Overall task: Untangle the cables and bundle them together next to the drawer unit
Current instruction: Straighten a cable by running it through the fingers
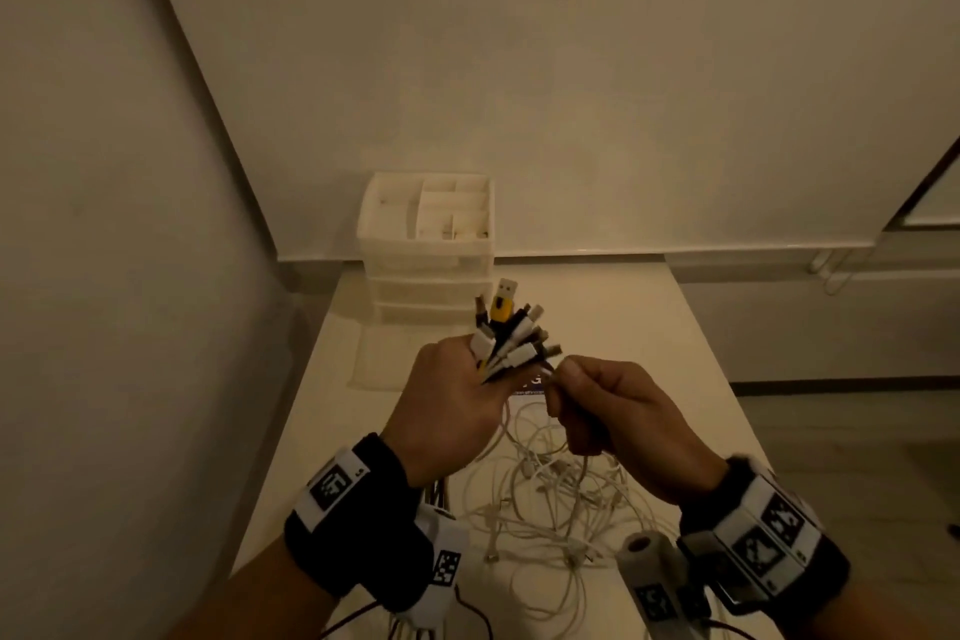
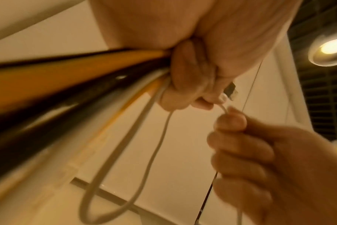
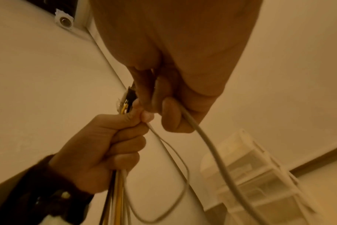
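White, black and yellow plug-ended cables (image 1: 511, 338) are fisted in the left hand (image 1: 449, 413) above the pale worktop (image 1: 670, 353), while the right hand (image 1: 610, 418) pinches one thin white cable (image 3: 208, 144), which may snag in the loose tangle (image 1: 545, 499) below.

Black wristbands (image 1: 358, 515), white marker tags (image 1: 332, 483), wrist cams (image 1: 654, 582)

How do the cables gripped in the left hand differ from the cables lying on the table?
The cables in the left hand are gathered, with plugs fanned upward, yellow, black and white; the cables on the table sprawl in a loose tangle of pale loops. The held ones are lifted; the others lie flat. Both are thin cords.
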A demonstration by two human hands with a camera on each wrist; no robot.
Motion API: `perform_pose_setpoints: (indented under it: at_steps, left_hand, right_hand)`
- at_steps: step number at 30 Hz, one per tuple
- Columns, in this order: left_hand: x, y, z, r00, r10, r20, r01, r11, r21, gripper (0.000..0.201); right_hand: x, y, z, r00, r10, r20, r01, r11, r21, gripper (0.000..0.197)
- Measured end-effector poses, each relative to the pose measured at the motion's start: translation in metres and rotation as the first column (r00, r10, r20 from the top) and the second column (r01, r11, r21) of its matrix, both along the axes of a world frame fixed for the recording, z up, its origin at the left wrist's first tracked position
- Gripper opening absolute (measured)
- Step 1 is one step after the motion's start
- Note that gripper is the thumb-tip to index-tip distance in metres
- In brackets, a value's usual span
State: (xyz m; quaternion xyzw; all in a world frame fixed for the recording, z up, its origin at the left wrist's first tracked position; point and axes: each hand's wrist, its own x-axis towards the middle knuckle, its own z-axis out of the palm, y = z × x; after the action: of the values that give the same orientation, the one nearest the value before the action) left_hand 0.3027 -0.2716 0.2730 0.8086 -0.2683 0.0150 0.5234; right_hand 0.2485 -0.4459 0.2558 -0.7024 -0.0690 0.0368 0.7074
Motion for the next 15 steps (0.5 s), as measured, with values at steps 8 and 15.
perform_pose_setpoints:
  at_steps: [8, 15]
  left_hand:
    - [0.054, 0.062, 0.023, 0.883, 0.416, -0.217, -0.468, 0.813, -0.345, 0.036]
    - [0.048, 0.061, 0.004, 0.828, 0.557, -0.066, -0.552, 0.79, -0.266, 0.03]
  right_hand:
    - [-0.021, -0.034, -0.063, 0.997, -0.044, -0.059, 0.03, 0.975, -0.219, 0.044]
    - [-0.008, -0.044, -0.078, 0.958, -0.288, 0.003, 0.276, 0.915, -0.294, 0.044]
